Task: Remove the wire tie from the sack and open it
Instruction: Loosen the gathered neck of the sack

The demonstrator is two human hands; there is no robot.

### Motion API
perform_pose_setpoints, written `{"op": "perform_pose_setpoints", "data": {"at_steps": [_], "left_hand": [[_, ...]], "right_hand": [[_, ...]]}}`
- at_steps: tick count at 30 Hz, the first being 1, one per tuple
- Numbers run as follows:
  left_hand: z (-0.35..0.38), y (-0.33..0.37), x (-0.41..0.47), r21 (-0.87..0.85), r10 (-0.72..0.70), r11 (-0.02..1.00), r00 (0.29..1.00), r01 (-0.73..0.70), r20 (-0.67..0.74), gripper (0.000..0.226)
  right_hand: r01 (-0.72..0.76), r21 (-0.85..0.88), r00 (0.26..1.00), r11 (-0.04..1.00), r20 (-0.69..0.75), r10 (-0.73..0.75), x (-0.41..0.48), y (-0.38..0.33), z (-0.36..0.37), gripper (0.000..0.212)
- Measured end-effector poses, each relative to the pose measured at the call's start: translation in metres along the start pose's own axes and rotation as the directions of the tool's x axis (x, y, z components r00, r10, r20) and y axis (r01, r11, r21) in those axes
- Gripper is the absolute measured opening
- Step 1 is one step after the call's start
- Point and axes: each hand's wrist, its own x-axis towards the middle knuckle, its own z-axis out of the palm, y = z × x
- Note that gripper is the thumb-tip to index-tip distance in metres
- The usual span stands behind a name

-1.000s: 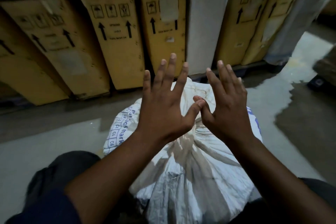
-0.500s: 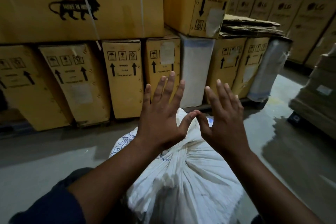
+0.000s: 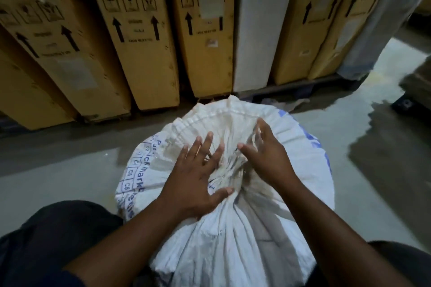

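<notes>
A white woven sack [image 3: 251, 235] with blue print stands between my knees, its mouth gathered into a bunched neck [image 3: 229, 177] with a flared top edge beyond. My left hand [image 3: 198, 177] lies flat on the sack left of the neck, fingers spread, thumb against the gathered cloth. My right hand [image 3: 268, 158] reaches onto the flared cloth right of the neck, fingers apart and partly curled into the folds. I cannot make out the wire tie; the gathered folds and my hands hide that spot.
A row of tall yellow cardboard cartons [image 3: 140, 37] on a pallet stands close behind the sack, with a white-wrapped carton [image 3: 258, 30] among them. Grey concrete floor [image 3: 58, 170] lies on the left; on the right the floor is dark, with a dark block [image 3: 410, 102] at the edge.
Both hands have dropped from raised, spread positions in the air onto the sack's gathered top. The camera has tilted down toward the sack.
</notes>
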Motion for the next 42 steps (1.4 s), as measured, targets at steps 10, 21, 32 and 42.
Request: {"op": "perform_pose_setpoints", "data": {"at_steps": [10, 21, 32, 42], "left_hand": [[-0.011, 0.0, 0.032, -0.196, 0.014, 0.98, 0.992, -0.039, -0.126, 0.083], [-0.07, -0.027, 0.039, -0.679, -0.644, 0.451, 0.738, 0.579, 0.202, 0.073], [-0.05, -0.007, 0.04, -0.863, -0.445, 0.186, 0.823, 0.47, 0.353, 0.047], [-0.058, 0.017, 0.032, -0.918, -0.098, 0.355, 0.984, 0.176, 0.15, 0.066]], "right_hand": [[0.077, -0.119, 0.996, 0.99, 0.061, -0.07, 0.033, 0.016, 0.001, 0.045], [0.266, -0.289, 0.906, 0.92, 0.401, -0.136, -0.01, -0.015, -0.032, 0.018], [0.291, -0.228, 0.551, 0.929, 0.834, 0.032, -0.05, -0.051, -0.007, 0.047], [-0.407, 0.192, 0.908, 0.893, 0.196, 0.371, 0.003, -0.027, -0.085, 0.076]]}}
